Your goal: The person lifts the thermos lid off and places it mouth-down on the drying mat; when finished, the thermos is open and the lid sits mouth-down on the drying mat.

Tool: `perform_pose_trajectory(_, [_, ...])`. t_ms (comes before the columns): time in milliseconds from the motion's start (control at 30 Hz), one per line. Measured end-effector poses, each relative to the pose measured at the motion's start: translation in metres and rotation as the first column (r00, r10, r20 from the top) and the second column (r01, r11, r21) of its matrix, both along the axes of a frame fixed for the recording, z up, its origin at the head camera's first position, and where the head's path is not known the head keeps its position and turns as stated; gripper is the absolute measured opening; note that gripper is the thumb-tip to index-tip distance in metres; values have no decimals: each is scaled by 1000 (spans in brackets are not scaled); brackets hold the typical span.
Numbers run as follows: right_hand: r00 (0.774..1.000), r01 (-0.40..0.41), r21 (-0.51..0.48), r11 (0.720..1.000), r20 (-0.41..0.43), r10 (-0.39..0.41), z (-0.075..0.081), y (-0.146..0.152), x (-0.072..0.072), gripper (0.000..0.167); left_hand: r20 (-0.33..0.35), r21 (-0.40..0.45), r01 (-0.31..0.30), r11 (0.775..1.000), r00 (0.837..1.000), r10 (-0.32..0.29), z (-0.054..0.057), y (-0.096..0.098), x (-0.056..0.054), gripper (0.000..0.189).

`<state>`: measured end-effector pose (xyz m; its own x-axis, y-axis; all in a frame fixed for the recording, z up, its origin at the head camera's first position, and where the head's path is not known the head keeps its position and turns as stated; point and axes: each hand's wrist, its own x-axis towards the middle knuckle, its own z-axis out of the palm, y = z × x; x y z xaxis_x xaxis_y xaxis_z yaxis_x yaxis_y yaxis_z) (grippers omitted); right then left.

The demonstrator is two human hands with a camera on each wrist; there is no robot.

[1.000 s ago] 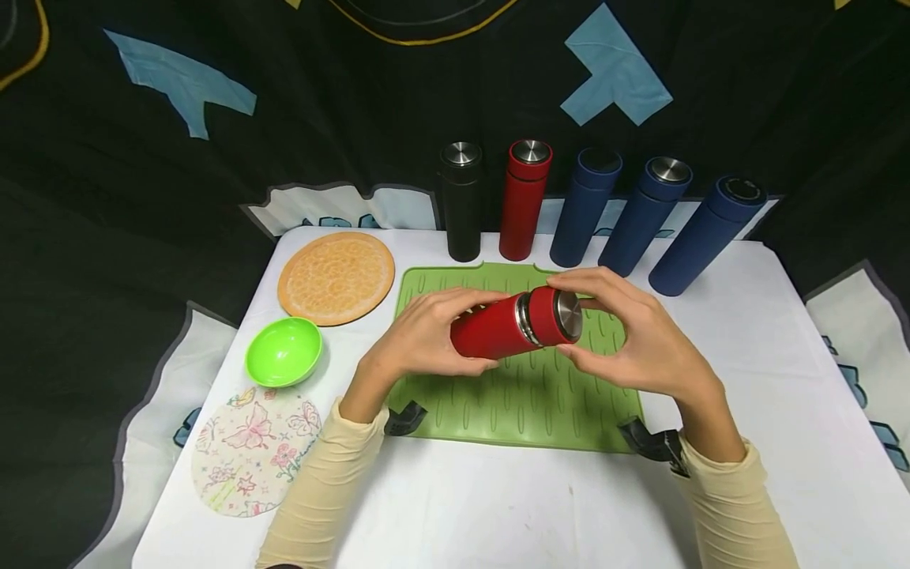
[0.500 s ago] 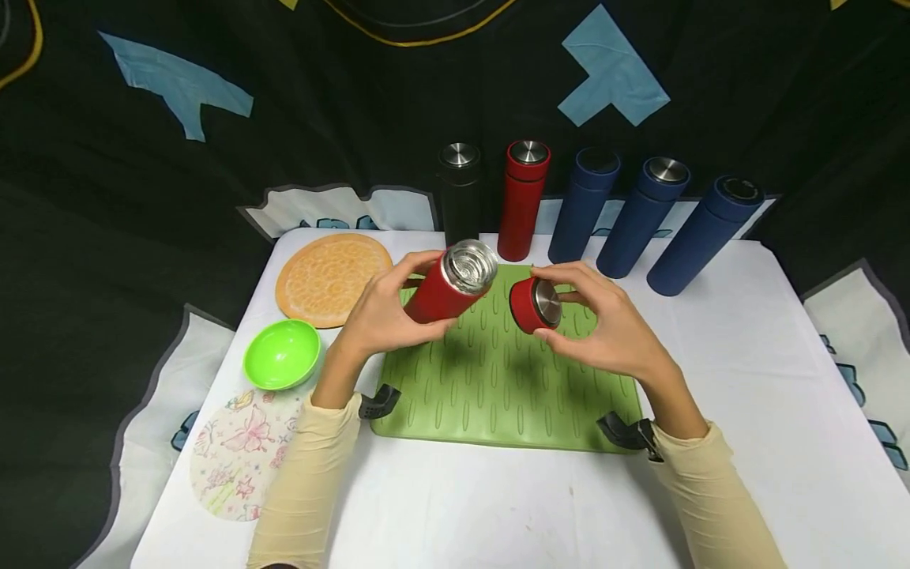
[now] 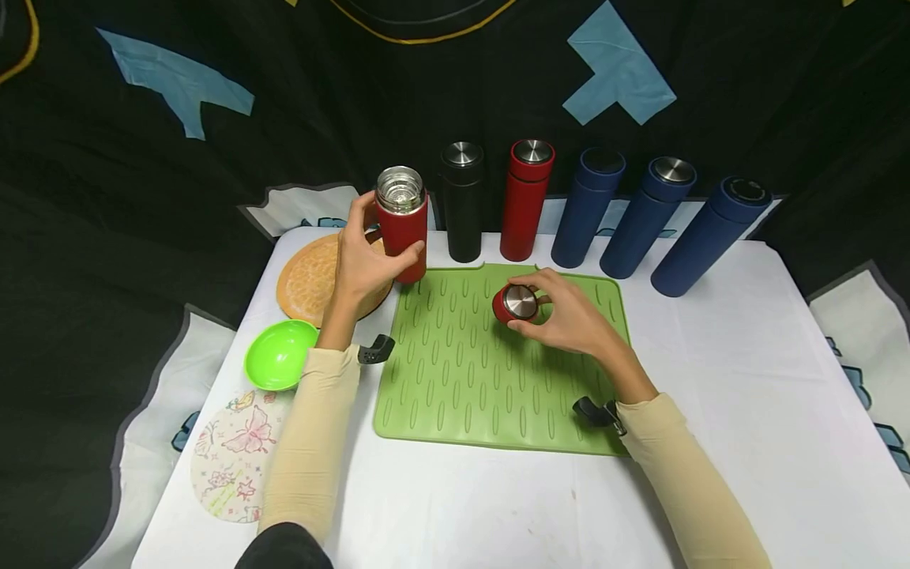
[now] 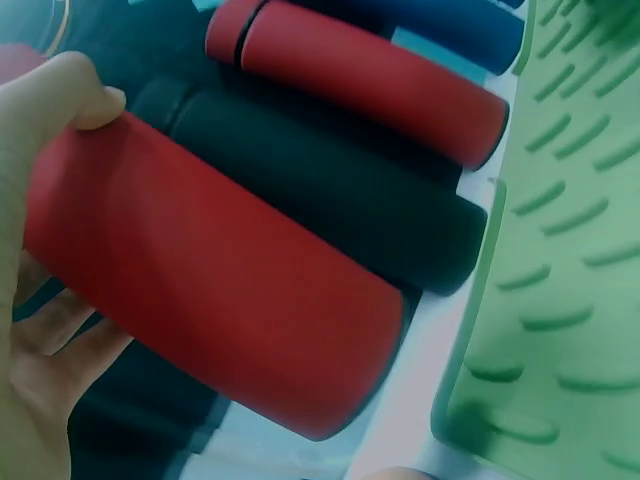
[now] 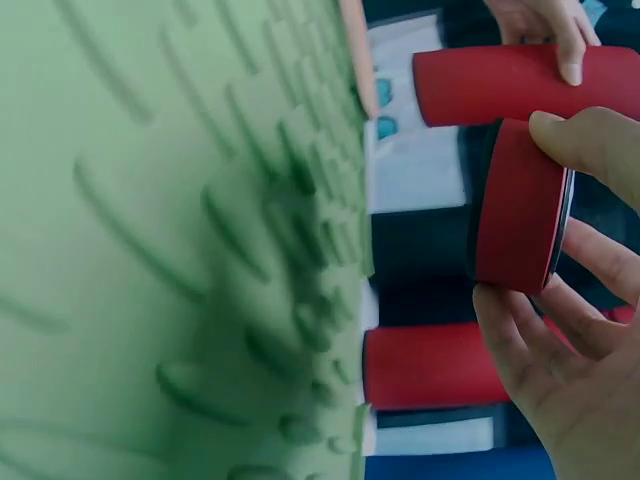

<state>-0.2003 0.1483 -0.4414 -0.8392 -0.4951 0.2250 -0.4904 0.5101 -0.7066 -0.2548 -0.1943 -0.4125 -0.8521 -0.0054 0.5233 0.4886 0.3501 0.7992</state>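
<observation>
While your right hand (image 3: 567,312) pinches the red cap (image 3: 519,303) above the green mat (image 3: 455,395), your left hand (image 3: 361,261) grips the uncapped red bottle (image 3: 405,229): roughly upright, leftward and beyond the cap, left of the black bottle (image 3: 464,213).

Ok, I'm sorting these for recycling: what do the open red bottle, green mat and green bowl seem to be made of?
Open red bottle: probably metal with a matte red coating, going by its shiny silvery neck and inside.
Green mat: likely silicone or soft plastic, dull-surfaced, with moulded-looking ridges.
Green bowl: probably glossy plastic, judging by its smooth, bright, single-colour surface.
</observation>
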Motion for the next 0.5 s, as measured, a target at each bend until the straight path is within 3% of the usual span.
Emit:
perform_pose_trajectory(233, [998, 49, 70, 996, 44, -52, -13, 6, -22, 65, 57, 39, -82, 996, 995, 80, -10, -3, -32, 82])
perform_pose_trajectory(500, [996, 64, 153, 986, 46, -72, -29, 3, -43, 67, 103, 46, -127, 991, 987, 122, -20, -3, -57, 84])
